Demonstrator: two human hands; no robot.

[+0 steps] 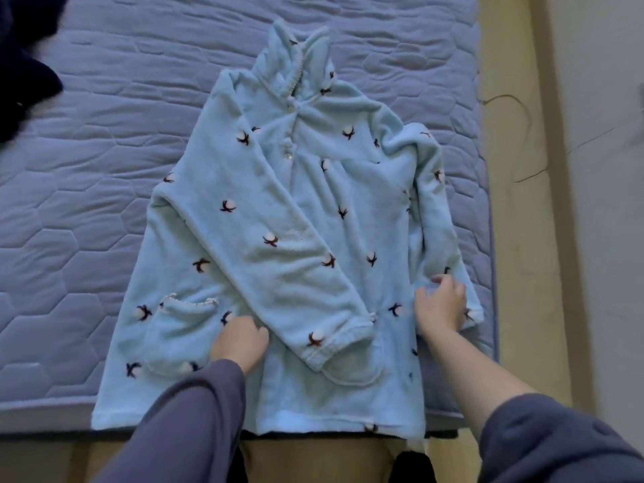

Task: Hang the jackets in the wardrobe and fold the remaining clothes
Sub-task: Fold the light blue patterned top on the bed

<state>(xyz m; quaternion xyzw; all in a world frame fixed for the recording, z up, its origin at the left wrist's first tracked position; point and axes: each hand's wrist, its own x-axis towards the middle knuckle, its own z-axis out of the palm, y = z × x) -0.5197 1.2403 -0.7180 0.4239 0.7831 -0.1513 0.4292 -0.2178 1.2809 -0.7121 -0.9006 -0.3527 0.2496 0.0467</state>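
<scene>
A: Surface, room?
B: I'm standing at a quilted blue mattress [87, 203]. A tan floor [512, 273] is running along its right side, with a pale wall [599, 238] past that and a thin cord [505, 95] lying on the floor.
A: The garment?
B: A light-blue fleece top [313, 203] is lying front up in the middle of the mattress, its hem hanging over the near edge.
A: Hands?
B: They're apart. My right hand [442, 305] is gripping the folded sleeve at the top's right side. My left hand [240, 343] is resting knuckles-up beside the left pocket [181, 336]. Its fingers are tucked under, so I can't tell whether it's pinching the fabric.
A: Anything hidden?
B: A cuff is covering part of the right pocket [352, 371]. The dark clothes [21, 64] at the top left are cut off and hard to make out.
A: Counts?
B: One top, two sleeves folded in, two pockets, one dark heap.
</scene>
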